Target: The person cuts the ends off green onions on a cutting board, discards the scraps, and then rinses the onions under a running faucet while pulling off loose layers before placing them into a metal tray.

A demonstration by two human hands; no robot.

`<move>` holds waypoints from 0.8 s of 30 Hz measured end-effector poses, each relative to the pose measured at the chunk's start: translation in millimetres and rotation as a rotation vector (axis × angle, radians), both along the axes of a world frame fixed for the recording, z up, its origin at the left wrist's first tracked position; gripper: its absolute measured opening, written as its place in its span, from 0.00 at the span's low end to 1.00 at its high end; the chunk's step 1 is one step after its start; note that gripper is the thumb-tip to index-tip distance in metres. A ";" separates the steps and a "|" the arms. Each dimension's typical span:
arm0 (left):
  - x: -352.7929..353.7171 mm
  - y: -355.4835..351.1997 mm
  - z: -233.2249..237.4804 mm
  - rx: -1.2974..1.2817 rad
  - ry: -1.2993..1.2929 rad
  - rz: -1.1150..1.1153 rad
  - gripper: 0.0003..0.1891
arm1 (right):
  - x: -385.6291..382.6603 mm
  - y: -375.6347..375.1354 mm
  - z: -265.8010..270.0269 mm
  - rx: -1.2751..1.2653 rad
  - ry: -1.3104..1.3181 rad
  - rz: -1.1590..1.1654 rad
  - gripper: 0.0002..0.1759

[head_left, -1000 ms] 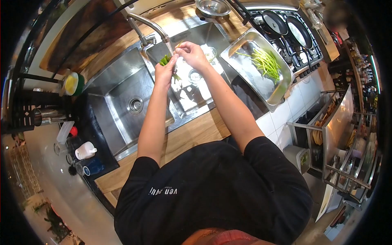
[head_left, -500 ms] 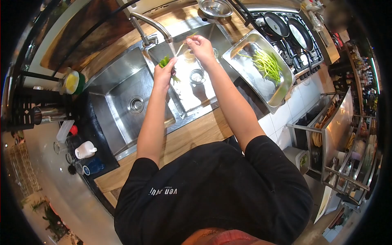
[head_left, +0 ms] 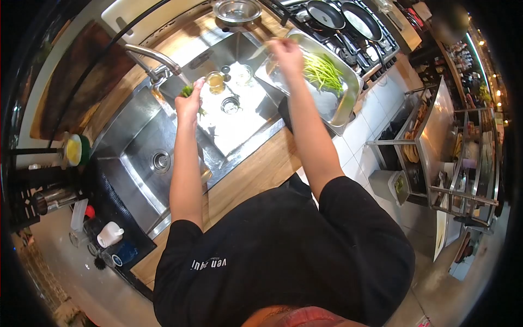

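My left hand (head_left: 188,106) is closed around a small bunch of green stalks (head_left: 187,91), just below the running faucet (head_left: 159,53) and over the sink. Blurred by motion, my right hand (head_left: 287,57) is above the left part of a metal tray (head_left: 350,110). Its fingers are pinched on a thin pale stalk (head_left: 259,52) that points out to the left. Long, slender green stalks (head_left: 324,72) lie in a loose pile inside the tray, to the right of that hand.
The double steel sink has a left basin (head_left: 136,163) and a brightly lit right basin (head_left: 218,128) with clear glasses (head_left: 216,82). A metal bowl (head_left: 237,11) stands behind it. Two pans (head_left: 326,14) sit on the stove. Cups (head_left: 110,234) stand at lower left.
My right hand has moved away from the left hand and the water to above the tray. My left hand keeps its bunch near the faucet. The whole view has shifted.
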State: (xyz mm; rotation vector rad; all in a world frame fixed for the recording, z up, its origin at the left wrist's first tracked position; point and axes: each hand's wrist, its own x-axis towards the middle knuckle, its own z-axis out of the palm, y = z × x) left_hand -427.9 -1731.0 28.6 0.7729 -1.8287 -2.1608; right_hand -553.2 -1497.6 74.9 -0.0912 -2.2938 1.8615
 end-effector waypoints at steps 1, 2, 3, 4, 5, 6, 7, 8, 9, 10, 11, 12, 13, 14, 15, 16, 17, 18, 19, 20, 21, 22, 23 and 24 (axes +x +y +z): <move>-0.2 -0.9 0.7 0.021 -0.002 -0.037 0.13 | -24.7 36.9 -30.5 -0.010 0.201 -0.052 0.10; 0.9 -7.2 -0.1 0.042 -0.008 -0.064 0.13 | -17.8 61.9 -16.7 -0.189 0.065 -0.137 0.10; -0.1 -18.7 -13.4 0.211 0.021 -0.135 0.15 | -33.4 102.2 -41.0 0.073 0.126 -0.284 0.12; 0.4 -23.7 -16.6 0.356 0.043 -0.171 0.17 | -29.9 131.1 -45.6 0.219 0.109 -0.363 0.16; -0.7 -30.3 -26.7 0.482 0.068 -0.194 0.19 | -23.5 158.4 -41.3 0.632 -0.044 -0.406 0.20; -1.4 -36.9 -35.5 0.605 0.103 -0.219 0.21 | -12.1 169.4 -38.5 0.730 -0.079 -0.504 0.21; -0.2 -40.5 -35.0 0.703 0.118 -0.234 0.22 | -9.5 180.0 -45.8 0.757 -0.018 -0.603 0.21; 0.7 -42.2 -34.6 0.804 0.135 -0.253 0.23 | -9.5 185.5 -50.8 0.925 0.082 -0.760 0.21; 0.5 -44.3 -36.0 0.841 0.121 -0.269 0.23 | 11.7 154.0 -24.2 1.006 0.190 -0.814 0.18; 1.8 -42.6 -34.9 0.842 0.128 -0.248 0.23 | 9.9 129.2 -23.6 1.006 0.199 -0.794 0.18; 2.1 -39.3 -32.0 0.817 0.136 -0.231 0.22 | 6.4 109.5 -24.8 0.862 0.359 -0.548 0.15; 2.6 -37.4 -31.0 0.792 0.143 -0.218 0.22 | 10.3 85.3 -24.3 0.709 0.503 -0.306 0.13; 3.0 -37.5 -33.9 0.792 0.149 -0.241 0.21 | 38.9 30.2 1.5 0.480 0.365 -0.062 0.09; 3.4 -37.9 -35.8 0.793 0.150 -0.236 0.21 | 34.8 3.7 -12.6 0.406 0.500 0.196 0.08; 3.5 -38.5 -37.4 0.773 0.155 -0.261 0.21 | 48.8 -29.2 -8.3 0.460 0.348 0.328 0.08; 4.1 -39.3 -38.7 0.752 0.159 -0.286 0.23 | 59.1 -58.5 -7.2 0.260 0.146 0.495 0.10; 4.4 -39.5 -40.6 0.751 0.161 -0.279 0.23 | 64.3 -82.6 -13.3 0.308 0.161 0.545 0.11; 4.5 -39.1 -42.2 0.753 0.157 -0.259 0.19 | 68.5 -102.7 -18.5 0.355 0.177 0.596 0.12; 5.2 -39.7 -42.2 0.755 0.153 -0.238 0.17 | 74.5 -120.3 -14.9 0.365 0.064 0.644 0.15; 7.9 -40.5 -38.4 0.751 0.156 -0.225 0.17 | 78.1 -132.7 -10.8 0.375 -0.050 0.693 0.17; 12.2 -40.9 -31.8 0.710 0.112 -0.181 0.16 | 73.0 -142.4 -26.0 0.374 -0.016 0.707 0.21; 17.0 -42.3 -25.3 0.670 0.069 -0.136 0.15 | 67.3 -147.8 -40.1 0.373 -0.014 0.722 0.21; 21.6 -45.5 -22.3 0.647 0.062 -0.157 0.16 | 65.5 -152.0 -40.2 0.348 -0.096 0.723 0.20; 24.8 -49.6 -23.2 0.647 0.067 -0.141 0.16 | 63.9 -154.4 -40.3 0.323 -0.178 0.723 0.20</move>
